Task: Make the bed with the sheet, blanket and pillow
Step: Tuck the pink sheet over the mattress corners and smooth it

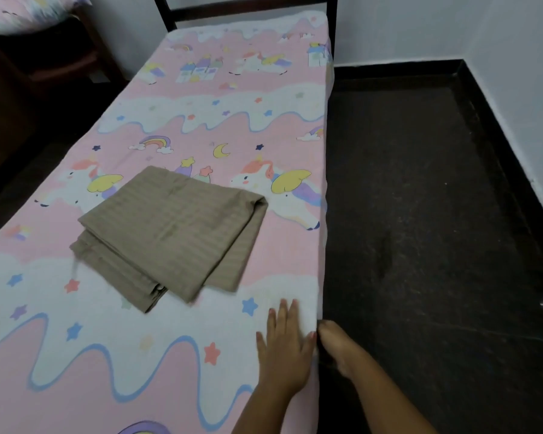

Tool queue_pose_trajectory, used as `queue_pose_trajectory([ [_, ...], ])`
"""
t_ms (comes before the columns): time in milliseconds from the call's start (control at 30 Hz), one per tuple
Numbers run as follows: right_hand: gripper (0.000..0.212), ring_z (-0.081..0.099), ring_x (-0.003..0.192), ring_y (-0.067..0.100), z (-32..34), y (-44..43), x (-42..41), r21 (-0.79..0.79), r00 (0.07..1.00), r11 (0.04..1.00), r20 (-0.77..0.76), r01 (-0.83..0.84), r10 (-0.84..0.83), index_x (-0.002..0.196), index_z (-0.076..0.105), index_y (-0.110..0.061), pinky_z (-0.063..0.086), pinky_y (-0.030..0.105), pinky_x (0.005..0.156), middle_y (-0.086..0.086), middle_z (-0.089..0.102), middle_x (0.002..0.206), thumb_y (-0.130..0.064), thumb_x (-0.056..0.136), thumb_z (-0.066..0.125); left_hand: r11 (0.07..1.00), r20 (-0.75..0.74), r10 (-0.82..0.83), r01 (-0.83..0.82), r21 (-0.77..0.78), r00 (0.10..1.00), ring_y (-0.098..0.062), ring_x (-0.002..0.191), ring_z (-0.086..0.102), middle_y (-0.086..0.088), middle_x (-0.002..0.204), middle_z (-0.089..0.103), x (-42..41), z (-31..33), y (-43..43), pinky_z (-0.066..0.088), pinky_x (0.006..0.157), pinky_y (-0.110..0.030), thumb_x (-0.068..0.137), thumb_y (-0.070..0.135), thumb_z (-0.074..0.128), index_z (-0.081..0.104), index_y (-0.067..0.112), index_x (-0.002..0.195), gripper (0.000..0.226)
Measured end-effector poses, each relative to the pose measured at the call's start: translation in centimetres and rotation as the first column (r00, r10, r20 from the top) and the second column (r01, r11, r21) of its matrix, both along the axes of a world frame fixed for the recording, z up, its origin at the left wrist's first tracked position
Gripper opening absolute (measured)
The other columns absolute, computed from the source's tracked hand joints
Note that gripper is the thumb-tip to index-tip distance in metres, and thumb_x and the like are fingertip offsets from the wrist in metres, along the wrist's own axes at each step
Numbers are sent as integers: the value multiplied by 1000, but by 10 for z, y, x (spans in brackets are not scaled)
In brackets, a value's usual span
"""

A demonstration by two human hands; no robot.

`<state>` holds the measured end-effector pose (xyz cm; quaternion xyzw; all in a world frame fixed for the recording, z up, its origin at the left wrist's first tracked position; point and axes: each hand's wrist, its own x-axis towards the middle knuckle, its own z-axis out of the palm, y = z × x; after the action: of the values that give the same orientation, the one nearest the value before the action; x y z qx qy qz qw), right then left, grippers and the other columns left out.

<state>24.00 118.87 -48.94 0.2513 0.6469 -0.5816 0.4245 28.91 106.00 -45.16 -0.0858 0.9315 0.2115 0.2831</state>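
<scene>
Tucking the sheet down the right edge, blanket waiting folded on top

Nearest me, the left hand (284, 346) is lying flat with its fingers spread wide on the sheet (201, 98), gripping nothing, just pinning it beside the bed's right edge, while the right hand (334, 343) is reaching down over that edge; its fingers are curling out of sight against the bed's side, so I cannot tell whether they are holding cloth. If the tucking hand is pulling too hard, the printed sheet could be dragged askew or ruck up under the palm. Further in, the folded brown blanket (170, 236) is resting on the sheet and could slide with it. Far left, what looks like the pillow (22, 10) is sitting off the bed, not yet placed.
</scene>
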Motion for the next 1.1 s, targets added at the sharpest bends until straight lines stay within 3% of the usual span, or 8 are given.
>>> queue_pose_trajectory([
  [67, 30, 63, 98, 22, -2, -24, 2, -27, 999, 999, 34, -35, 36, 103, 67, -20, 53, 36, 84, 5, 69, 102, -34, 98, 41, 998, -4, 29, -29, -62, 1000, -19, 146, -16, 7, 157, -23, -14, -14, -1, 0, 115, -52, 91, 67, 7, -22, 27, 147, 75],
  [167, 32, 67, 95, 21, -18, -22, -16, -10, 996, 996, 4, -86, 86, 101, 71, -10, 53, 32, 84, 8, 72, 101, -26, 96, 43, 976, -68, 10, -25, -217, 998, -18, 147, -9, 7, 154, -28, -14, -34, 1, 15, 113, -55, 52, 82, -34, -37, 24, 134, 101],
  [333, 39, 57, 79, 15, -21, -8, -27, 176, 927, 911, 33, -374, 374, 66, 52, -17, 46, 22, 67, 11, 65, 93, -36, 99, 42, 964, -194, 66, -113, -239, 979, -6, 146, 4, 16, 159, -3, -15, -61, 3, 49, 76, -51, 91, 63, 3, 3, 32, 152, 69],
  [500, 23, 53, 97, 15, 16, 16, -102, 11, 972, 976, 100, -217, 214, 118, 50, -20, 40, 25, 76, 2, 53, 113, -28, 99, 40, 970, -147, 151, -175, -168, 978, -25, 134, 33, 12, 160, 3, -37, -62, 17, 40, 81, -48, 86, 65, 8, 6, 35, 151, 72],
  [633, 45, 39, 132, 22, 25, 22, -177, -89, 997, 994, 32, -71, 74, 143, 30, -28, 37, 37, 93, -1, 36, 147, -44, 101, 35, 961, -136, 124, -153, -232, 983, -28, 100, 68, 1, 132, 58, -103, -38, 27, 54, 58, -54, 72, 63, 36, 34, 28, 140, 77],
  [767, 51, 44, 127, 24, 11, 11, -240, -122, 1000, 992, 10, 22, -21, 146, 24, -32, 41, 41, 92, 1, 39, 146, -52, 99, 32, 978, -109, 32, -53, -203, 994, -20, 148, 5, 7, 158, -11, -193, -20, 41, 22, 114, -44, 92, 59, 16, -5, 26, 152, 71],
  [933, 85, 53, 118, 32, -38, -13, -326, -13, 979, 979, 35, 202, -201, 140, 40, -22, 46, 46, 97, 10, 50, 137, -81, 80, 28, 988, -112, -2, -16, -156, 994, -24, 147, -12, 7, 153, -27, -282, -32, 29, 6, 117, -46, 71, 82, -10, -18, 29, 149, 94],
  [1100, 58, 58, 107, 34, -67, -22, -380, 163, 949, 937, -110, 310, -295, 121, 57, -14, 45, 50, 98, 14, 62, 118, -58, 93, 31, 974, -189, 3, -46, -223, 982, -28, 128, 40, -1, 144, 47, -315, -57, 11, 52, 84, -50, 90, 71, 12, 21, 25, 150, 76],
])
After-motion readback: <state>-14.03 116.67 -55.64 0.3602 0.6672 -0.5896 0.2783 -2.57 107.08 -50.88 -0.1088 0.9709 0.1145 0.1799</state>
